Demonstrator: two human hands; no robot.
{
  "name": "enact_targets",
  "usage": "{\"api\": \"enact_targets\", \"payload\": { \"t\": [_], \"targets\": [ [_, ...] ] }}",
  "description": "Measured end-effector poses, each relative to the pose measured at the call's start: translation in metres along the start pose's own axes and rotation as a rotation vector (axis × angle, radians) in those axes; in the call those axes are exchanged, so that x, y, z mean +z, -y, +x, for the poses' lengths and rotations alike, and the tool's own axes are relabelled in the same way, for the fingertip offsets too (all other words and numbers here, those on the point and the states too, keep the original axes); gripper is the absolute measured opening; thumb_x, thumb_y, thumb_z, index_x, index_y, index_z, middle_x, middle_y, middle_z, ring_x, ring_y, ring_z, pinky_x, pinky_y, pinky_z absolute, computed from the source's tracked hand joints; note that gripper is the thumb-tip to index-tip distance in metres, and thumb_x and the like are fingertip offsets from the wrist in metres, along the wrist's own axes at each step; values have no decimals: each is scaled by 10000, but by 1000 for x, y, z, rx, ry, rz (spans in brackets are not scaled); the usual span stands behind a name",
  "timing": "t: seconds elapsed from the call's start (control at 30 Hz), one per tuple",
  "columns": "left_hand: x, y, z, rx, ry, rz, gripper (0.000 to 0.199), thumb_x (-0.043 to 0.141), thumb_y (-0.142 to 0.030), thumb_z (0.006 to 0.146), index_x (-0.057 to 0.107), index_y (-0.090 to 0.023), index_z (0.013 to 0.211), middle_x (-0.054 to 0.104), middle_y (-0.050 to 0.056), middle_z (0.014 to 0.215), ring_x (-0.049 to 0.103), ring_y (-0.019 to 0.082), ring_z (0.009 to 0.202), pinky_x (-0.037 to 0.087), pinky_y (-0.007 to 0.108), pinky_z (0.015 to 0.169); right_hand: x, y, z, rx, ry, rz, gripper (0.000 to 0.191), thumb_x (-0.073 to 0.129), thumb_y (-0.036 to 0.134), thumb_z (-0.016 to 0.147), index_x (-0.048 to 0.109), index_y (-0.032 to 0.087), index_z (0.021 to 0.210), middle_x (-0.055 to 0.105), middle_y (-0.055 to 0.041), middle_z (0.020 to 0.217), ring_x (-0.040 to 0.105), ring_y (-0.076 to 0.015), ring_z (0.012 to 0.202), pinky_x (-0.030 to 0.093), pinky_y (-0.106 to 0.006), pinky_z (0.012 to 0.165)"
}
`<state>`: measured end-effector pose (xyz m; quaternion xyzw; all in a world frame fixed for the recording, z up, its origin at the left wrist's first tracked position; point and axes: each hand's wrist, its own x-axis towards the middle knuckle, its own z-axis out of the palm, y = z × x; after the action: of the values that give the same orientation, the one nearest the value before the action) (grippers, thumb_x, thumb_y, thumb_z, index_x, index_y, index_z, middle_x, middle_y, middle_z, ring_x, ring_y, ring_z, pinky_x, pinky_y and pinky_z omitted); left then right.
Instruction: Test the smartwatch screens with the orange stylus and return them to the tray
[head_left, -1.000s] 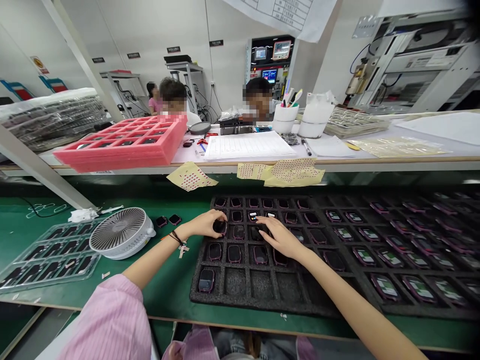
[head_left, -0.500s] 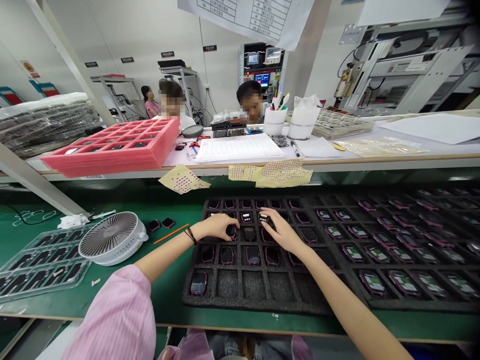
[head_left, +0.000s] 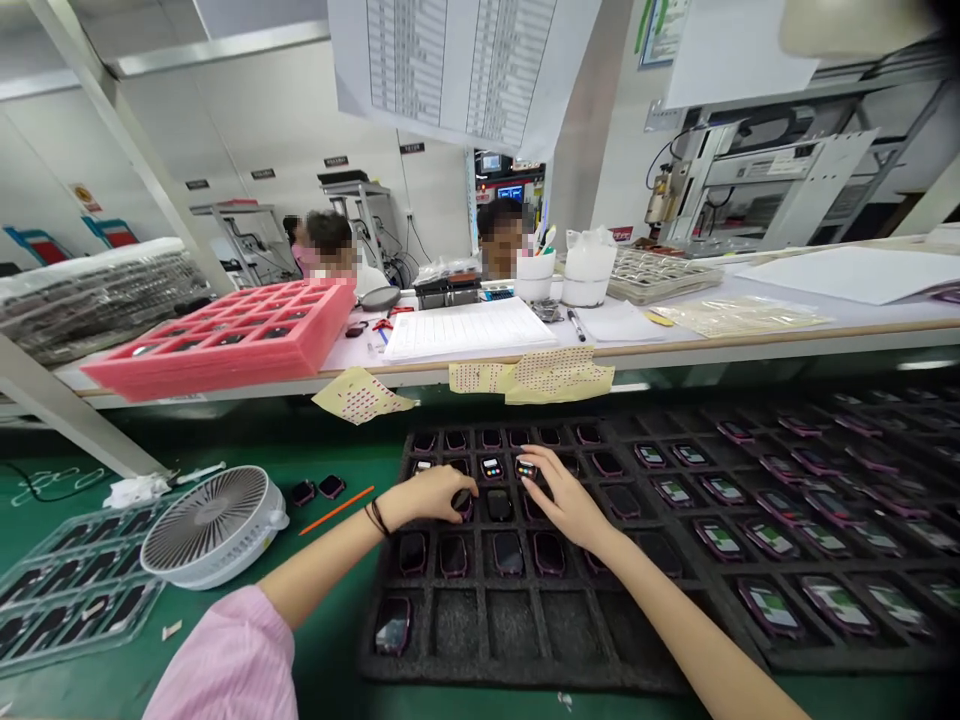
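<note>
A black foam tray [head_left: 457,622] holds rows of square smartwatch bodies with purple rims. My left hand [head_left: 431,497] reaches into its left part, thumb and fingers closed around a dark-screened smartwatch [head_left: 464,508] in its slot. One row farther back, my right hand [head_left: 568,500] has thumb and fingertips on the edges of another smartwatch [head_left: 525,467], whose screen is lit with coloured icons. Between the hands lies a smartwatch with a similar lit screen [head_left: 491,467], and in front of it a dark one [head_left: 499,505]. My right hand partly covers nearby slots.
At left stand a white fan [head_left: 214,525] and a clear plastic tray [head_left: 71,580] of dark parts. Near an orange stick [head_left: 337,510] lie two loose watches [head_left: 318,489]. A shelf [head_left: 420,372] beyond carries a pink foam tray [head_left: 217,340] and papers. Co-workers sit behind it.
The view has tilted upward, so the bench appears lower in the picture. Both hands stay at the same two smartwatches, with little visible finger movement.
</note>
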<state>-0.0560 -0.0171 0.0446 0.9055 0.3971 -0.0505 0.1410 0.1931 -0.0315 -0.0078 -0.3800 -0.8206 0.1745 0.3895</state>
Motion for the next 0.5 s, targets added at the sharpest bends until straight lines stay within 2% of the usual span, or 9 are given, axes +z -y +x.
{"api": "enact_targets", "payload": {
  "t": [0.17, 0.3, 0.5],
  "targets": [
    [8, -3, -6, -38, -21, 64, 482, 660, -160, 679, 560, -217, 1147, 669, 70, 1023, 645, 219, 902, 464, 235, 696, 1, 1, 0, -5, -10, 17, 280, 390, 293, 947, 455, 251, 1216, 457, -96, 1314, 453, -240, 1239, 377, -471, 1058],
    [4, -1, -3, -32, -50, -15, 451, 694, -180, 658, 580, -203, 1095, 676, 59, 1005, 643, 219, 893, 466, 247, 740, 0, -2, -1, -10, -64, 51, 257, 403, 293, 943, 478, 242, 1184, 491, -102, 1253, 477, -242, 1208, 382, -471, 1050],
    [-4, -10, 18, 96, -149, -120, 422, 699, -181, 677, 602, -178, 1088, 676, 62, 1045, 630, 213, 955, 456, 258, 826, -1, -8, 0, 8, -75, 47, 239, 395, 297, 946, 479, 238, 1161, 499, -104, 1221, 495, -236, 1178, 402, -450, 1023]
  ]
}}
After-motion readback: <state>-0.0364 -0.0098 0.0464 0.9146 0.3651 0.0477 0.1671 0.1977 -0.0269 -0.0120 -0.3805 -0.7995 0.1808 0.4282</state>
